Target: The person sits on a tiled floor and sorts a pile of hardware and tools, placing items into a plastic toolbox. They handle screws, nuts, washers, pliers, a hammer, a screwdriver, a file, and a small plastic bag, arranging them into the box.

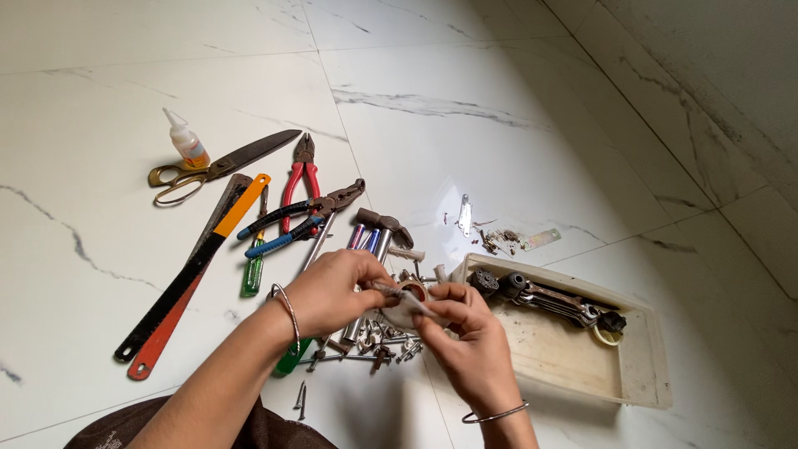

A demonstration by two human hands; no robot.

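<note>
The roll of tape [409,301] sat between both hands, just left of the tray [644,366], above a heap of screws [378,349] on the floor. The left hand [337,291] pinched its upper edge; the right hand [465,328] closed on the loose white strip [420,306] running left to right. Both hands touched it equally. Fingers hid most of the roll, so its core was unclear.
</note>
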